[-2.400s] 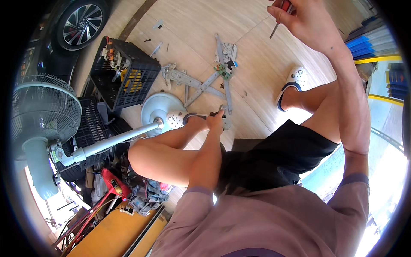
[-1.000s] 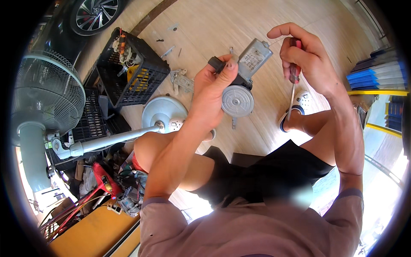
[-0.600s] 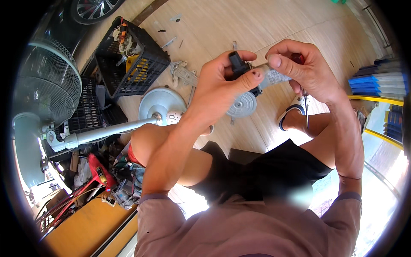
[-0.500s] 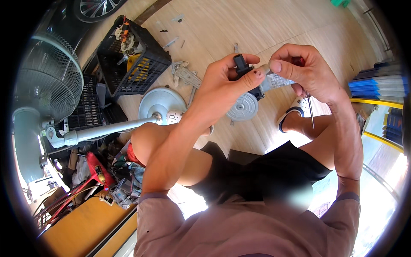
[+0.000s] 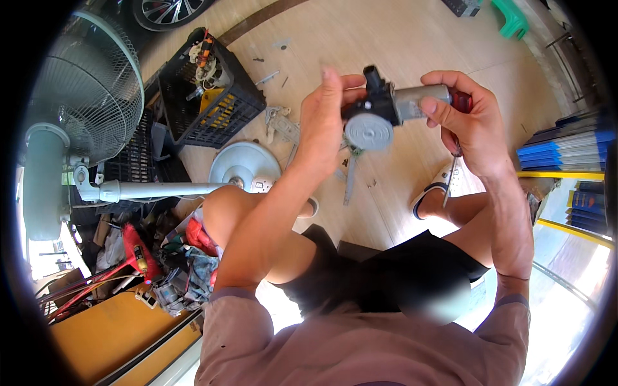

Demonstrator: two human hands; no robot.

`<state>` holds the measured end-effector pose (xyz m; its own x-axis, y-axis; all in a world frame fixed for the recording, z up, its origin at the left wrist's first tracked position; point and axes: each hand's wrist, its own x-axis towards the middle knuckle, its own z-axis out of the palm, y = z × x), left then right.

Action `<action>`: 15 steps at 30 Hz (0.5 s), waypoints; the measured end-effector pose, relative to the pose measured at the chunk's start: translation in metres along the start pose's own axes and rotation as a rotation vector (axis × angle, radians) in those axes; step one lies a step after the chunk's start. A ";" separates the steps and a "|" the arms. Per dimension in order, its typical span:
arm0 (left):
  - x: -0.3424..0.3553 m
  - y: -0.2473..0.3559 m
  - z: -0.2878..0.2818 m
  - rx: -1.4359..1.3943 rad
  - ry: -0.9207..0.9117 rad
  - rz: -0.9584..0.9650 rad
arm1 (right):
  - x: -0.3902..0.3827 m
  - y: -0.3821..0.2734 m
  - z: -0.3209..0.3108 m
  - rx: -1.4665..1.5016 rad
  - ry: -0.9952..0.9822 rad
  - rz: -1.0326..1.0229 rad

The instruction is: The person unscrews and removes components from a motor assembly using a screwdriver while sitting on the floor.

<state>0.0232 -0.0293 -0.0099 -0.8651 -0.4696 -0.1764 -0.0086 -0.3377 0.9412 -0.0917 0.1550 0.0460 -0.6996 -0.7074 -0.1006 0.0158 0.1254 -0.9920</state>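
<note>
Up in front of me is a small electric motor (image 5: 412, 101) with a silver cylinder, a black gear housing and a ribbed grey disc facing me. My right hand (image 5: 473, 125) grips its silver end between thumb and fingers. That same hand also keeps a screwdriver (image 5: 452, 170), its red handle in the palm and its thin metal shaft pointing down. At the housing's left side is my left hand (image 5: 324, 119), thumb raised and fingers apart; their tips go partly behind the housing, so contact there is unclear.
Metal bracket parts (image 5: 283, 125) and a metal strip (image 5: 350, 183) lie on the floor beneath. On the left stand a black crate (image 5: 241, 109) of parts and a fan (image 5: 90, 96) with a round base (image 5: 241, 161). A shelf of blue-and-white stacks (image 5: 566, 153) is at right, a green stool (image 5: 512, 19) beyond.
My left thumb has come off the motor and lifted, and the hand has opened. The motor now shows fully, with my right hand gripping its silver end. The view has shifted slightly.
</note>
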 end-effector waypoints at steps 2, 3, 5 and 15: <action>0.006 -0.009 -0.003 -0.012 -0.007 -0.026 | 0.000 -0.003 0.002 -0.019 0.083 -0.073; 0.008 -0.005 -0.001 -0.017 -0.006 -0.065 | 0.000 -0.002 0.004 -0.019 0.193 -0.117; -0.002 -0.004 0.010 -0.048 -0.042 -0.138 | 0.002 0.009 0.006 -0.018 0.302 -0.171; -0.014 -0.007 0.024 -0.321 -0.356 -0.028 | -0.001 0.037 0.039 -0.832 0.318 -1.261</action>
<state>0.0234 -0.0011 -0.0069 -0.9853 -0.1668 -0.0377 0.0726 -0.6074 0.7911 -0.0631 0.1334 0.0067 -0.0721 -0.4899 0.8688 -0.9964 -0.0041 -0.0851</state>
